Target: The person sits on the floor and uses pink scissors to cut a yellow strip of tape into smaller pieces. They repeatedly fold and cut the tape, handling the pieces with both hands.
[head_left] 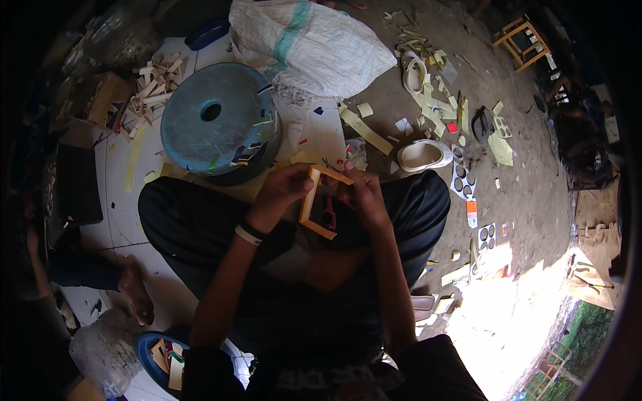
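Note:
Above my lap I hold an orange three-sided frame (308,206) with a pale inner face. My left hand (286,190) is closed on its upper corner. The fingers of my right hand (363,195) pinch the free end of its upper arm; the fingertips are partly hidden. The lower arm of the frame hangs free. Behind the frame opening, low between my legs, lies a tool with red loop handles (328,219), probably scissors. In front of my legs stands a round blue-grey drum (200,137) with a central hole and small coloured strips along its near edge.
A white woven sack (328,57) lies beyond the drum. Wood offcuts (157,83) are heaped at the far left. To the right, pale clogs (424,155) and yellow scraps (366,130) litter the floor. A blue basin (144,347) sits lower left, near another person's foot (136,294).

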The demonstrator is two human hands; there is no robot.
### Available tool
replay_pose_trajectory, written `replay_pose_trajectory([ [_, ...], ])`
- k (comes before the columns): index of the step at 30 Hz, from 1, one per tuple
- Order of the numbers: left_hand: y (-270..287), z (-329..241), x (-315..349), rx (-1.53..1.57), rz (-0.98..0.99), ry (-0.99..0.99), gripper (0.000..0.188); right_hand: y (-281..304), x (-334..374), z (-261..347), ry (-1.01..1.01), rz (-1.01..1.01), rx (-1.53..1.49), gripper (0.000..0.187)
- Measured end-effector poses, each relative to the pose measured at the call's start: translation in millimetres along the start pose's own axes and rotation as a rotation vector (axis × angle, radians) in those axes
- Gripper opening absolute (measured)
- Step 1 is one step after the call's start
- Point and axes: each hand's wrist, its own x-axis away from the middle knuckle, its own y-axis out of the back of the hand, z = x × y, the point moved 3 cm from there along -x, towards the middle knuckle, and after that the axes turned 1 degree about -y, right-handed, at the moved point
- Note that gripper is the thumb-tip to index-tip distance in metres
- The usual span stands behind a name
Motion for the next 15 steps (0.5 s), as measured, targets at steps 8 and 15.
replay_pose_trajectory([
  [8,23,9,-7,0.090,-0.400,-0.056,0.042,-9,38,-5,0.294,-0.266,1.226,0.038],
  [15,21,3,-4,0.045,-0.402,-0.050,0.043,-28,36,-27,0.201,-0.319,1.487,0.045],
])
